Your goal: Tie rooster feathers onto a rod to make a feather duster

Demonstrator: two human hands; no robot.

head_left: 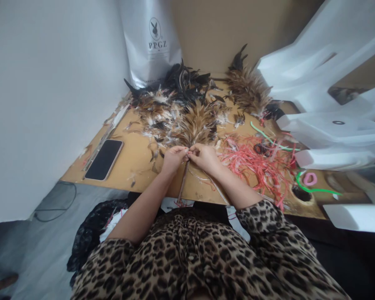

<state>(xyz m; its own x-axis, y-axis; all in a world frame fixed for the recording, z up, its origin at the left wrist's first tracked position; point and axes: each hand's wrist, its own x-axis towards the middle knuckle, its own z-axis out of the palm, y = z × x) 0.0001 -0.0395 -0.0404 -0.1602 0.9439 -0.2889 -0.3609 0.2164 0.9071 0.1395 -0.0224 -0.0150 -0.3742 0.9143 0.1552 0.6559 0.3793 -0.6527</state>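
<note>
Pinching closed, left hand [173, 160] and right hand [206, 158] are holding a feather bunch [197, 123]; loose feathers [165, 114] are lying left, seemingly ungathered.

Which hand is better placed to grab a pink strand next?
Probably the right hand: the pink strands lie just beside it, on its side. The left hand is farther away. Both hands meet near the brown feathers, so neither looks free.

A pale, smooth panel [50, 91] stands along the left of the yellowish-brown wooden desk [128, 166], with a tan wall [218, 37] behind. The streaky grey floor [50, 246] shows at lower left, under soft, cool light.
</note>
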